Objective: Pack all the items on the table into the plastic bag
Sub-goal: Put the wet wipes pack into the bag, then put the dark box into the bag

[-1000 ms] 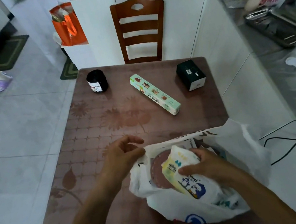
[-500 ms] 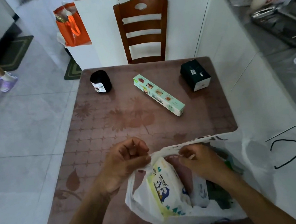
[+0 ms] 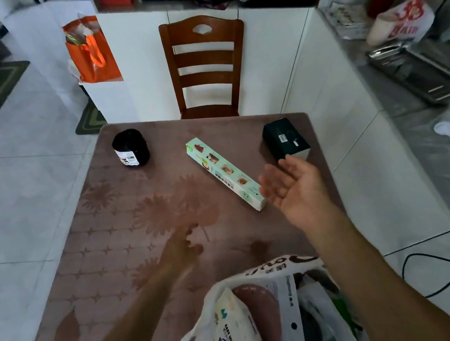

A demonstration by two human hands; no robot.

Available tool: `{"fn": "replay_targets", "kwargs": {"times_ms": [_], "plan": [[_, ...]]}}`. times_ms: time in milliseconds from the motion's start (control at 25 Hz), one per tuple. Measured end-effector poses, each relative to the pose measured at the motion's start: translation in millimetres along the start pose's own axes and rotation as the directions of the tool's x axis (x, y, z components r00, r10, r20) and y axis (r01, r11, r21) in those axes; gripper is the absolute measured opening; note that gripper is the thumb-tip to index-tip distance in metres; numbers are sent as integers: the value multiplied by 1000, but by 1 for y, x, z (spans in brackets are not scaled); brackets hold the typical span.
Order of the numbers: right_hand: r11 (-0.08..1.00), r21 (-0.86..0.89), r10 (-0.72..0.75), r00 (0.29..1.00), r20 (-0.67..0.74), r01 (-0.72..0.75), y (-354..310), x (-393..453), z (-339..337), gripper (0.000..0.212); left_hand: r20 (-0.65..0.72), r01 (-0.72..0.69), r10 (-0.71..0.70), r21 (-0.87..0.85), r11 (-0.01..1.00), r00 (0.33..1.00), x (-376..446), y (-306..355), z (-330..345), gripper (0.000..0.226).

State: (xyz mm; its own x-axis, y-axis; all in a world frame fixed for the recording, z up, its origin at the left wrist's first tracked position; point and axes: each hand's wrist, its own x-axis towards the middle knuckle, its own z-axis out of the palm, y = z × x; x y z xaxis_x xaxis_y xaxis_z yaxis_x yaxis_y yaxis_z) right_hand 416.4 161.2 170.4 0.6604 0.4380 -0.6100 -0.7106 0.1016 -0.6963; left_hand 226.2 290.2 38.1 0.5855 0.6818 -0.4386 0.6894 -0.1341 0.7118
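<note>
Worktop (image 3: 145, 270) was patterned brown, floor (image 3: 20, 215) tiled. Both hands' grips, left (image 3: 180, 250) and right (image 3: 293, 186), were released from plastic bag (image 3: 293, 306), spread empty.

Bench (image 3: 106, 246): mauve, flower/star pattern. Roll (image 3: 130, 147): black, white label. Long box (image 3: 224, 173): mint green, food photos. Small box (image 3: 284, 138): dark green. Bag (image 3: 291, 300): white.

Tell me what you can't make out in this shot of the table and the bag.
Head view:
- plastic bag: bottom cut off by the lower edge; deeper contents hidden behind the wipes pack.
- left hand: motion-blurred, finger pose unclear.
- black roll label: too small to read.
- dark box: near corner hidden by the right hand.
</note>
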Motion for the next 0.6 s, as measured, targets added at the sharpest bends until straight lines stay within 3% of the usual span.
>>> {"fn": "replay_targets", "kwargs": {"times_ms": [80,160,200,280,320,360,400,480,520,600], "plan": [[999,32,9,997,-82,-6,0,34,10,30,61,-107,92,316,943,994,31,-1,12,72],[994,-107,-46,986,-160,29,6,71,14,24,98,-112,67,575,811,993,58,-4,23,92],[974,-219,-104,976,-193,61,7,93,13,28,112,-101,38,641,761,993,70,-7,30,101],[878,-454,-257,950,-176,154,5,141,6,54,167,-100,-23,689,717,986,89,-16,37,114],[784,-595,-330,931,-155,179,1,167,2,67,194,-113,-35,697,708,980,97,-21,39,117],[617,-768,-403,907,-123,170,-2,189,-5,76,220,-128,-45,707,695,974,99,-25,41,119],[402,-901,-464,884,-48,162,-5,209,-11,84,229,-131,-52,713,689,972,98,-26,42,120],[-2,-993,-508,855,106,122,-7,245,-24,95,221,-141,-30,718,682,975,100,-27,41,121],[-61,-995,-501,860,101,81,-8,260,-29,101,219,-141,-28,716,684,975,100,-26,41,121],[100,-995,-463,886,-33,15,-9,285,-36,113,216,-132,-40,722,680,976,100,-26,41,120]]}}
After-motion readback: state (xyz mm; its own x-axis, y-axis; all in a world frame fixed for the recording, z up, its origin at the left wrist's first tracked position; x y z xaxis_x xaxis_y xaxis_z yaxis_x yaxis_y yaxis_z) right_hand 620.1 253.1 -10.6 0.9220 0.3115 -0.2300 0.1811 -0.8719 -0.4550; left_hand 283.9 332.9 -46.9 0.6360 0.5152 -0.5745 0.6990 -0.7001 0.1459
